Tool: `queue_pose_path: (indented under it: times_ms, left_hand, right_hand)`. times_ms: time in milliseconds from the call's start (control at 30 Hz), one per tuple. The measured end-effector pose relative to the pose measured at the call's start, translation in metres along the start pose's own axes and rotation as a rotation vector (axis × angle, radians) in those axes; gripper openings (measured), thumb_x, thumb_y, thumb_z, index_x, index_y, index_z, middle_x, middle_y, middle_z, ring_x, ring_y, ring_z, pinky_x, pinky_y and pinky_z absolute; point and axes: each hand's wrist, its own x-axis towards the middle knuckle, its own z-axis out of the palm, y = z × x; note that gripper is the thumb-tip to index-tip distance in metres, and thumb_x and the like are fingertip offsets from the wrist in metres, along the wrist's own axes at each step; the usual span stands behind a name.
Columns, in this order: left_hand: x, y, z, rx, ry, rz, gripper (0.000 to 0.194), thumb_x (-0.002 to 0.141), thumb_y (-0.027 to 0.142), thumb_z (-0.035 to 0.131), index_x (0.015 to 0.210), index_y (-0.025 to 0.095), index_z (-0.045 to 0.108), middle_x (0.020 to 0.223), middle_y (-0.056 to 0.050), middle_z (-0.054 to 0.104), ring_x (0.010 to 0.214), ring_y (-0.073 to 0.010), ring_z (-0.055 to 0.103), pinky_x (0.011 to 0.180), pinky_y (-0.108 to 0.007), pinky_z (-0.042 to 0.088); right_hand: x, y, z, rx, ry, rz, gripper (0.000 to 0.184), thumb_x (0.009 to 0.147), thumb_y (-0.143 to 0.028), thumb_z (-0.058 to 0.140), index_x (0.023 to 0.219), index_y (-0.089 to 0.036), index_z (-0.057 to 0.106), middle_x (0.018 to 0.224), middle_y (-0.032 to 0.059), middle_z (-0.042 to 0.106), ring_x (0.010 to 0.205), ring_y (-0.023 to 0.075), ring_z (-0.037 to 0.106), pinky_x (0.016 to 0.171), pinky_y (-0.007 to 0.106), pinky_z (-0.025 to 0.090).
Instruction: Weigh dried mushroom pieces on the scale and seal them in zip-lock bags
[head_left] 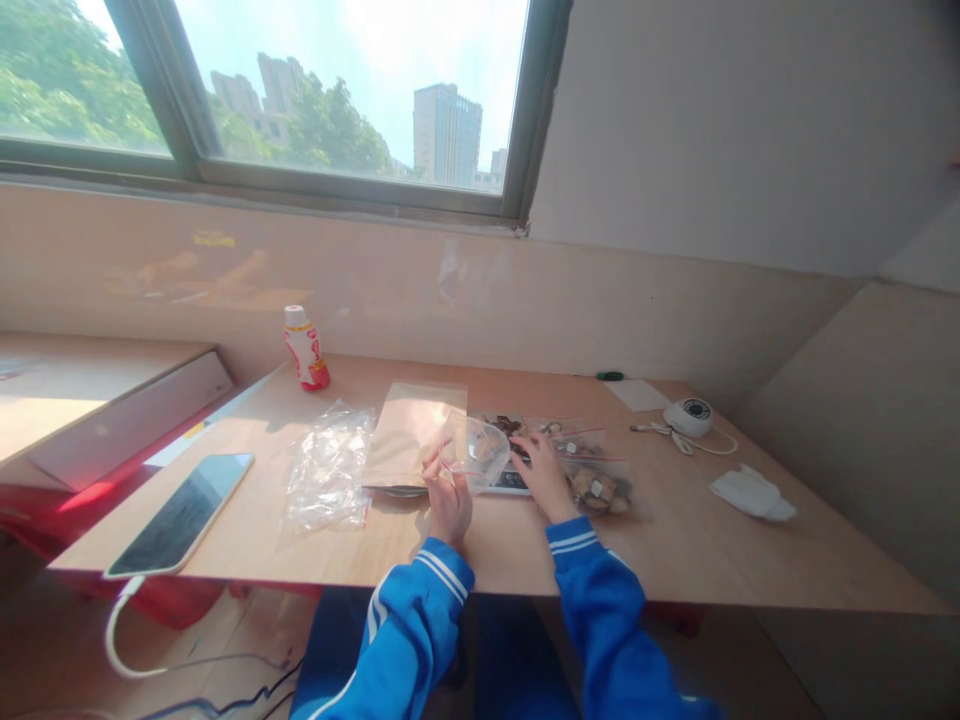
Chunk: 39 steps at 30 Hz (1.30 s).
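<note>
My left hand (448, 500) is closed, its thumb and fingers pinching a clear plastic zip bag (487, 452) that shows a thin red line and a rounded, spread edge. To the right of that bag, my right hand (546, 472) has its fingers apart, with the tips beside several dark pieces (511, 425). A small digital scale (510, 483) lies under and between my hands, partly hidden. Close to my right wrist rests a clear bag of brown chunks (600, 490); another filled zip bag (581, 440) lies behind it. A brown kraft paper pouch (409, 430) is left of my hands.
Left of the pouch are crumpled clear bags (330, 465), a phone (180, 515) on a white cable, and a red-and-white bottle (307, 350). On the right are a white dome camera (688, 415), a white tissue (752, 492), a paper sheet (636, 395) and a green-handled tool (610, 376).
</note>
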Motion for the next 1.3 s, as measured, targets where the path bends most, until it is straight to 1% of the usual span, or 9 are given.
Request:
queue_pose_path:
  times_ms: [200,367,600,667,767,900,1000,1100,1300]
  left_hand:
    - [-0.001,-0.002,0.0,0.029,0.001,-0.027,0.025,0.093,0.024,0.036,0.116,0.019,0.042,0.124,-0.02,0.052,0.127,-0.0254,0.045,0.095,-0.054,0.044]
    - [-0.006,-0.008,0.001,0.056,0.001,-0.026,0.019,0.092,0.023,0.039,0.109,0.019,0.043,0.122,-0.019,0.053,0.126,-0.0248,0.045,0.096,-0.051,0.044]
    - [-0.01,-0.016,0.003,0.046,-0.01,-0.096,0.022,0.09,0.028,0.043,0.11,0.018,0.042,0.124,-0.02,0.053,0.121,-0.026,0.05,0.098,-0.05,0.042]
    - [-0.009,-0.015,0.002,0.055,-0.027,-0.082,0.023,0.09,0.028,0.043,0.111,0.018,0.043,0.126,-0.02,0.052,0.123,-0.0259,0.048,0.1,-0.05,0.04]
    - [-0.007,-0.012,0.001,0.051,-0.049,-0.048,0.025,0.09,0.027,0.044,0.113,0.018,0.043,0.127,-0.019,0.051,0.126,-0.0258,0.046,0.102,-0.051,0.038]
    - [-0.007,-0.011,0.001,0.022,-0.029,-0.068,0.029,0.09,0.027,0.044,0.117,0.017,0.042,0.129,-0.019,0.049,0.125,-0.0256,0.046,0.102,-0.05,0.039]
    - [-0.007,-0.012,0.002,0.019,0.014,-0.086,0.03,0.09,0.029,0.043,0.118,0.017,0.039,0.128,-0.019,0.048,0.125,-0.025,0.046,0.102,-0.051,0.039]
    - [-0.006,-0.013,0.002,0.022,0.036,-0.108,0.03,0.091,0.029,0.042,0.119,0.017,0.038,0.127,-0.02,0.048,0.124,-0.0249,0.047,0.102,-0.05,0.039]
    - [-0.004,-0.013,0.001,0.049,0.062,-0.105,0.03,0.091,0.026,0.04,0.119,0.016,0.04,0.123,-0.02,0.049,0.121,-0.027,0.048,0.1,-0.052,0.04]
  right_hand:
    - [0.002,0.002,-0.006,0.092,0.011,-0.014,0.029,0.089,-0.042,0.048,0.096,-0.024,0.071,0.094,0.0084,0.056,0.093,0.0252,0.056,0.085,0.043,0.048]
    - [0.007,-0.001,-0.011,0.242,0.1,0.087,0.041,0.087,-0.054,0.048,0.084,-0.022,0.073,0.086,0.0075,0.06,0.087,0.0237,0.058,0.081,0.04,0.049]
    - [0.023,-0.05,-0.044,0.744,0.229,0.35,0.043,0.079,-0.056,0.058,0.09,-0.016,0.07,0.089,0.0082,0.07,0.082,0.0211,0.064,0.07,0.033,0.051]
    - [0.026,-0.074,-0.058,0.8,0.2,0.291,0.038,0.08,-0.053,0.059,0.091,-0.017,0.07,0.09,0.0065,0.07,0.081,0.0194,0.064,0.068,0.031,0.051]
    - [0.025,-0.106,-0.072,0.645,0.023,0.078,0.025,0.081,-0.043,0.062,0.085,-0.021,0.072,0.088,0.0049,0.07,0.083,0.0187,0.064,0.073,0.03,0.05]
    - [0.021,-0.129,-0.071,0.478,-0.074,-0.115,0.017,0.086,-0.032,0.058,0.094,-0.026,0.072,0.095,0.0025,0.072,0.093,0.0194,0.063,0.086,0.034,0.046]
    - [0.023,-0.117,-0.062,0.544,0.09,-0.053,0.024,0.09,-0.03,0.049,0.102,-0.025,0.068,0.104,0.0033,0.07,0.097,0.0184,0.062,0.087,0.033,0.047]
    - [0.025,-0.086,-0.044,0.57,0.274,0.063,0.027,0.09,-0.025,0.041,0.1,-0.02,0.066,0.1,0.0061,0.068,0.095,0.019,0.062,0.085,0.034,0.049]
    - [0.012,-0.043,0.004,0.277,0.001,-0.038,0.031,0.086,-0.024,0.046,0.11,-0.021,0.065,0.121,0.0108,0.059,0.116,0.0244,0.052,0.1,0.042,0.041]
